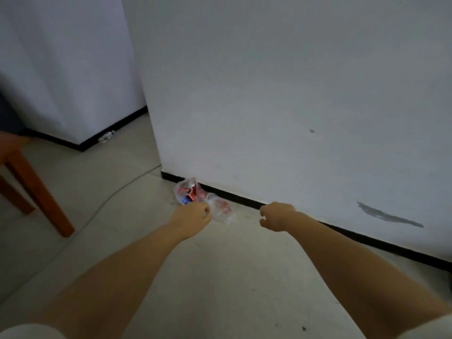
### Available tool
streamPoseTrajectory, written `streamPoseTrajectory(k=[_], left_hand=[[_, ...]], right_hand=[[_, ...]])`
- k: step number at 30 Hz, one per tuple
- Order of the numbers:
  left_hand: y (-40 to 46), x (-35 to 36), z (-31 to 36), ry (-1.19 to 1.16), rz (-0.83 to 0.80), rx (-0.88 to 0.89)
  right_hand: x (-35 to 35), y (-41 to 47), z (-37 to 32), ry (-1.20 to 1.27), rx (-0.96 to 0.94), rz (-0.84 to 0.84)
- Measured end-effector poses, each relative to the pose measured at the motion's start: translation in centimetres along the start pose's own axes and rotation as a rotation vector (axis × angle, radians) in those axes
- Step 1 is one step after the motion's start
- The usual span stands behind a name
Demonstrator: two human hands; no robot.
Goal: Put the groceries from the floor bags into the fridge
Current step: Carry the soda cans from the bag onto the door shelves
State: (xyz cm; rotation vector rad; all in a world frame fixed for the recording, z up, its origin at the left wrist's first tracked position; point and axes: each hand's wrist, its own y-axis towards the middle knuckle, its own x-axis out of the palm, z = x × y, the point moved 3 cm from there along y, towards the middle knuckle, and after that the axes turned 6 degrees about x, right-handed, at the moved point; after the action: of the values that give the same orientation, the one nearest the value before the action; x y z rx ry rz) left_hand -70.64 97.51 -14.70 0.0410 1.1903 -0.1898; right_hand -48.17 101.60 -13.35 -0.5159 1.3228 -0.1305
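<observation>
1. Against the wall's baseboard, on the floor point(220, 277): clear grocery bag point(195, 194), red cans inside.
2. Left hand point(192, 216) at the bag, fingers curled; grip unclear.
3. Right hand point(276, 216) loosely curled, empty.
4. Step: pickup. Next: secure the bag or a can, lift.

My single head-worn camera looks forward and down from standing height, facing a white wall point(281, 94) and the tiled floor point(220, 277), both forearms reaching into view.
</observation>
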Motion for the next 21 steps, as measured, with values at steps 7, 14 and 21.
streamPoseTrajectory(k=[7, 14, 21], left_hand=[[6.8, -2.0, -10.0, 0.002, -0.003, -0.166], [16.8, -5.8, -20.4, 0.05, -0.029, -0.107], [26.2, -8.5, -29.3, 0.049, -0.151, -0.111]], right_hand=[[-5.2, 12.9, -6.9, -0.005, -0.128, 0.015], [-8.7, 26.5, -12.7, 0.045, -0.086, -0.007], [-10.6, 35.9, -17.1, 0.164, -0.026, -0.085]])
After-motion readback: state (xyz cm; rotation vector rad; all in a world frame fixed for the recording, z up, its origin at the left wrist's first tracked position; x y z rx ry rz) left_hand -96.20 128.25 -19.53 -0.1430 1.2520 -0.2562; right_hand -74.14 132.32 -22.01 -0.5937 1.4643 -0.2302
